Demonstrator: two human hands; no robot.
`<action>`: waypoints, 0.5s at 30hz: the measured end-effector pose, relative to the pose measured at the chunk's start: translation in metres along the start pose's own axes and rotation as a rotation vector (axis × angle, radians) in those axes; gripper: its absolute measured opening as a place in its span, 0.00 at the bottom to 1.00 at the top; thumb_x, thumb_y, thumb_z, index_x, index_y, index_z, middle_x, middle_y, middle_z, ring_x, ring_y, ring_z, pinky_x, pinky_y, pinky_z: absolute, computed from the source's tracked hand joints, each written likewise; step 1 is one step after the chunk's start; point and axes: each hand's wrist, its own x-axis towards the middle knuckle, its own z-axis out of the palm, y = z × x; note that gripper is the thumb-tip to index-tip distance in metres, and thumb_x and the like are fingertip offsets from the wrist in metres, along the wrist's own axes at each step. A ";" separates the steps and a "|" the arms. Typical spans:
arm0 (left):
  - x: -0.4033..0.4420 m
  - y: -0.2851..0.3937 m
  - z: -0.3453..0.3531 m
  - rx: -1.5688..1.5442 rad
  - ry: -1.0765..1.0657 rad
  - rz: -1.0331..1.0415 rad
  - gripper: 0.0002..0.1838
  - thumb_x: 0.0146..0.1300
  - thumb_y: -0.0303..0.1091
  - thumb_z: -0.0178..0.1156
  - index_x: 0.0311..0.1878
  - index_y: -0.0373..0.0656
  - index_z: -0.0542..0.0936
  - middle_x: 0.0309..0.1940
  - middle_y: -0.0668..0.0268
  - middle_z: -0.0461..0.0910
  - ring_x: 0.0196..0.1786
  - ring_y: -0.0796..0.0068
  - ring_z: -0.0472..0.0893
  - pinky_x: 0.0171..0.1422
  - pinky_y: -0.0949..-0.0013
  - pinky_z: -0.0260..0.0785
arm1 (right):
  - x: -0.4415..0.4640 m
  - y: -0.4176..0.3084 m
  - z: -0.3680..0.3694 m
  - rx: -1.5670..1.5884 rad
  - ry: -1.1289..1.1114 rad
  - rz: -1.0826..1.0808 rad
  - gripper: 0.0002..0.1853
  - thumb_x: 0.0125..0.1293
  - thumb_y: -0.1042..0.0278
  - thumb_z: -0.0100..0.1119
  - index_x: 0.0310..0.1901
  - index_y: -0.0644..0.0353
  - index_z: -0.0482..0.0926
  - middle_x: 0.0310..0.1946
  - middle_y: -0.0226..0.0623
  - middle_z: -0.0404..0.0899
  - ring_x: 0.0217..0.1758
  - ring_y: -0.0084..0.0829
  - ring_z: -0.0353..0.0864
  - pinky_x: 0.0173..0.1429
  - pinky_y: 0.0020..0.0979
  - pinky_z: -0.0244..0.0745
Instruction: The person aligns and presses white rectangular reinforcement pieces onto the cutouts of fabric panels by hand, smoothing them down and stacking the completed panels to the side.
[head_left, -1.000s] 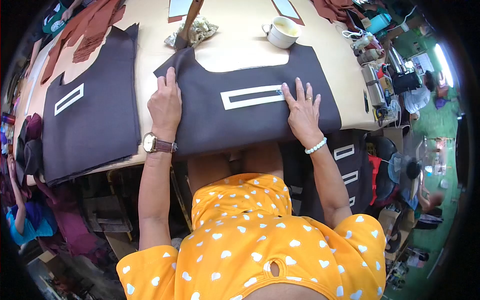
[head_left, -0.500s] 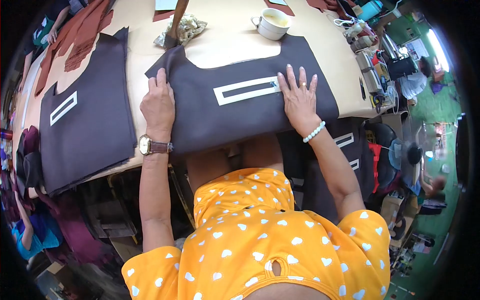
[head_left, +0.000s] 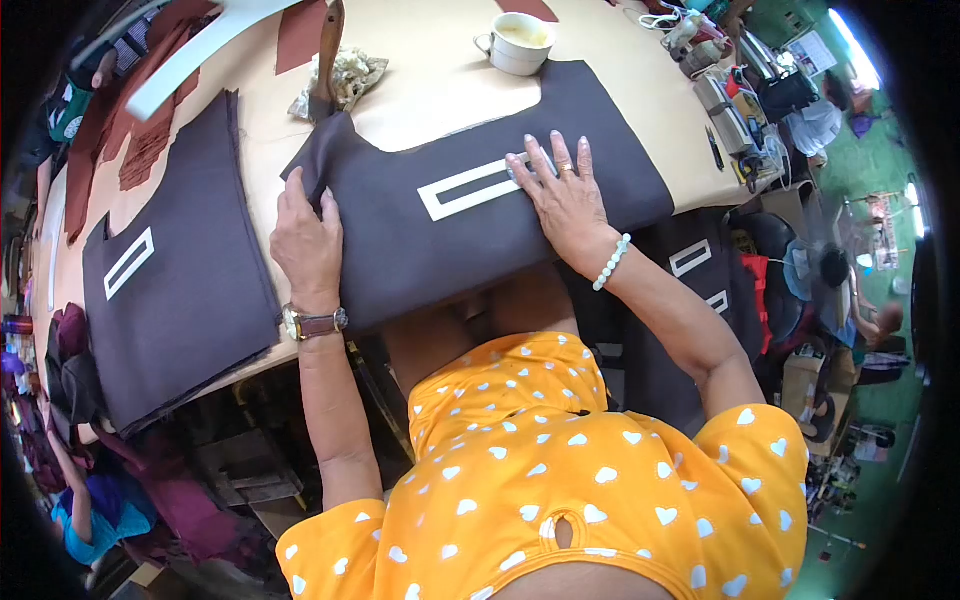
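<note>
A dark fabric panel (head_left: 400, 270) lies over the table's front edge, its upper left corner curled up. My left hand (head_left: 308, 245), with a wristwatch, has the panel's left edge between thumb and fingers. My right hand (head_left: 568, 205), wearing a ring and bead bracelet, rests flat with fingers spread over the panel. Those fingers cover the right end of a white rectangular strip with a long slot (head_left: 450, 193). Just beyond the curled corner, a wooden-handled brush (head_left: 328, 65) leans on a crumpled, pale, crusted lump (head_left: 357, 80).
A white cup (head_left: 518, 55) holding pale contents stands beyond the panel. To the left lies a stack of dark panels (head_left: 190, 270) with another white slotted strip (head_left: 130, 263) on top. Rust-coloured pieces (head_left: 150, 150) lie at far left. Clutter lines the table's right side.
My left hand has shifted down along the panel's edge, its thumb and fingers further apart. My right hand has slid left over the strip's end. A long pale strip has appeared at upper left.
</note>
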 end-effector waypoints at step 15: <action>-0.001 -0.001 0.000 -0.022 -0.010 -0.008 0.19 0.57 0.36 0.58 0.51 0.40 0.71 0.38 0.56 0.77 0.34 0.54 0.79 0.37 0.59 0.73 | 0.014 -0.059 -0.034 0.109 0.138 -0.115 0.30 0.64 0.62 0.43 0.69 0.51 0.53 0.68 0.40 0.51 0.72 0.49 0.47 0.70 0.59 0.33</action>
